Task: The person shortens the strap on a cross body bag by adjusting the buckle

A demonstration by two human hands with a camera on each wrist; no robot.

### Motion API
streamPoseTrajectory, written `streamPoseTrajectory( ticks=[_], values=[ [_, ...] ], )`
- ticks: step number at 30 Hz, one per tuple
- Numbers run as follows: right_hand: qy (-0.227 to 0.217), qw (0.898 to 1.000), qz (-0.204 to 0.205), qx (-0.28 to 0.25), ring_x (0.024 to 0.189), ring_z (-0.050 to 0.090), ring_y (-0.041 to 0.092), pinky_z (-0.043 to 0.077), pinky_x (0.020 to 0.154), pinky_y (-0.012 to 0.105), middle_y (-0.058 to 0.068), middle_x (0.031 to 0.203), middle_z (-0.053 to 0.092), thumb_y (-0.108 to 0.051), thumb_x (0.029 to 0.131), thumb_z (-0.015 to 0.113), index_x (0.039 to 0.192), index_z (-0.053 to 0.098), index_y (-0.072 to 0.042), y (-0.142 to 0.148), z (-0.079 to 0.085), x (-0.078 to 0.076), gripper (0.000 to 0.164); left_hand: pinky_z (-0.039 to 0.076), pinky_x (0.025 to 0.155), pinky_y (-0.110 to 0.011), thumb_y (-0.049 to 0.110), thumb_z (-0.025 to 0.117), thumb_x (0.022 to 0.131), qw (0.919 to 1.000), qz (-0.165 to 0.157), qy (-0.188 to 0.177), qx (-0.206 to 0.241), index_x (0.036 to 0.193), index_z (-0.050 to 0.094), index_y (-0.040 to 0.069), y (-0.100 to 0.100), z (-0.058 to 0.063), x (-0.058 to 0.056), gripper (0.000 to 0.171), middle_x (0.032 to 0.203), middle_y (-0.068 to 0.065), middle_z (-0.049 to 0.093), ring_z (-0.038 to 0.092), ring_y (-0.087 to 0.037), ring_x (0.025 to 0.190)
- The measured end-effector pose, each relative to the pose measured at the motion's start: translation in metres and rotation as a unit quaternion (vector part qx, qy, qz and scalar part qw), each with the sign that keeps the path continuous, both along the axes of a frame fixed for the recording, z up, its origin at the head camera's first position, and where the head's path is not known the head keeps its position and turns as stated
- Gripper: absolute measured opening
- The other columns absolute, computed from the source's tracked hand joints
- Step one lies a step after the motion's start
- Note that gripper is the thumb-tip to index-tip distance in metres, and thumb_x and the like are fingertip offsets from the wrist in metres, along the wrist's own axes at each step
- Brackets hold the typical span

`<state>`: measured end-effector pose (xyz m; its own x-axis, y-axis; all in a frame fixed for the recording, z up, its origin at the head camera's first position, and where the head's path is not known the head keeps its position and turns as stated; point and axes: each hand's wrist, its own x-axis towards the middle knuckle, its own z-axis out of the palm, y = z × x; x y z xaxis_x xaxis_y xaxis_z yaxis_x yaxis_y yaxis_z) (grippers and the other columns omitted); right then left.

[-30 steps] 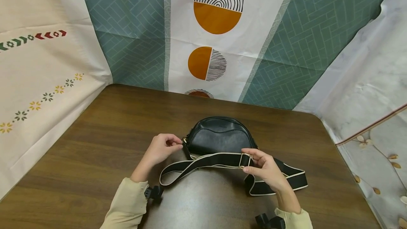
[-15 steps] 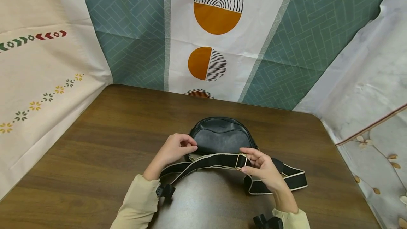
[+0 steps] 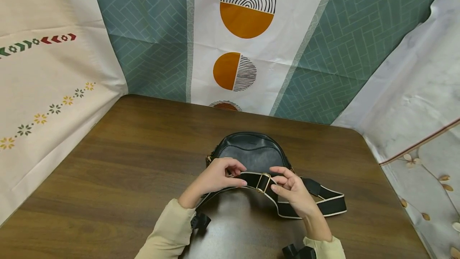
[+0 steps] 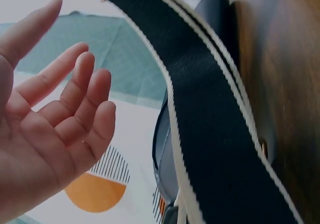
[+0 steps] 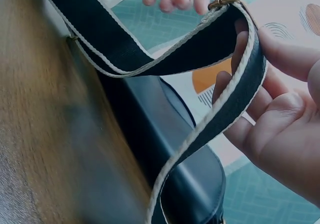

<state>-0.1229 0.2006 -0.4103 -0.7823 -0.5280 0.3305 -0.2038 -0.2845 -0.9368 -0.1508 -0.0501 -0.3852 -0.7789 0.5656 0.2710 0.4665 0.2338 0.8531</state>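
Observation:
A black half-moon leather bag (image 3: 251, 156) lies on the table, its black strap with cream edging (image 3: 332, 206) looped in front. My right hand (image 3: 296, 195) pinches the strap beside a gold-coloured slider buckle (image 3: 263, 183). In the right wrist view the thumb lies on one side of the band (image 5: 252, 78) and fingers reach behind it. My left hand (image 3: 217, 175) hovers at the strap to the left of the buckle. Its fingers are loosely bent and spread from the thumb, and the left wrist view shows nothing in the palm (image 4: 55, 129).
The brown wooden table (image 3: 118, 187) extends around the bag. Patterned cloth (image 3: 151, 51) hangs behind it, with pale cloths on both sides. Black wrist cameras are strapped at both cuffs.
My left hand has moved right, from the bag's left end to beside the buckle. My right hand shifts slightly left with the strap, and the buckle has moved left and tilted.

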Motion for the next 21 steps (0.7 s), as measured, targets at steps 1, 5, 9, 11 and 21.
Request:
streamPoseTrajectory(
  ticks=[1, 5, 9, 11, 21],
  values=[
    [-0.003, 1.0, 0.002, -0.001, 0.087, 0.059, 0.01, 0.046, 0.074, 0.022, 0.002, 0.1, 0.063, 0.011, 0.086, 0.046, 0.121, 0.043, -0.007, 0.0, -0.001, 0.0, 0.039, 0.045, 0.064, -0.031, 0.018, 0.074, 0.073, 1.0, -0.004, 0.008, -0.003, 0.097, 0.065, 0.0, 0.002, 0.0, 0.001, 0.032, 0.082, -0.006, 0.059, 0.054, -0.02, 0.075],
    [-0.009, 1.0, 0.007, -0.015, 0.087, 0.06, 0.011, 0.046, 0.074, 0.023, 0.004, 0.099, 0.064, 0.006, 0.087, 0.049, 0.115, 0.04, -0.009, 0.002, -0.013, -0.005, 0.033, 0.045, 0.07, -0.035, 0.02, 0.078, 0.069, 0.9991, -0.021, 0.031, -0.019, 0.11, 0.061, 0.004, 0.01, 0.0, 0.003, 0.048, 0.097, -0.008, 0.057, 0.051, -0.023, 0.087],
    [-0.018, 0.999, 0.009, -0.028, 0.086, 0.06, 0.011, 0.046, 0.072, 0.022, 0.005, 0.098, 0.065, 0.005, 0.086, 0.052, 0.102, 0.036, -0.01, -0.001, -0.014, -0.005, 0.027, 0.044, 0.077, -0.035, 0.02, 0.08, 0.065, 0.9971, -0.036, 0.064, -0.02, 0.115, 0.06, 0.006, 0.018, 0.001, 0.005, 0.055, 0.103, -0.007, 0.055, 0.05, -0.022, 0.094],
    [-0.029, 0.999, 0.008, -0.03, 0.086, 0.06, 0.011, 0.045, 0.072, 0.02, 0.004, 0.097, 0.065, 0.007, 0.086, 0.05, 0.096, 0.033, -0.012, -0.005, -0.004, -0.001, 0.028, 0.043, 0.08, -0.032, 0.019, 0.08, 0.064, 0.9955, -0.04, 0.083, -0.019, 0.113, 0.061, 0.006, 0.021, 0.001, 0.005, 0.054, 0.102, -0.006, 0.055, 0.051, -0.019, 0.095],
    [-0.036, 0.998, 0.033, -0.051, 0.089, 0.059, 0.012, 0.044, 0.071, 0.02, 0.006, 0.097, 0.065, 0.014, 0.086, 0.044, 0.093, 0.032, -0.011, -0.008, 0.002, -0.001, 0.029, 0.039, 0.084, -0.026, 0.023, 0.08, 0.064, 0.9935, -0.043, 0.099, -0.034, 0.112, 0.062, 0.008, 0.029, 0.001, 0.004, 0.053, 0.101, 0.001, 0.059, 0.05, -0.009, 0.097]
  ],
)
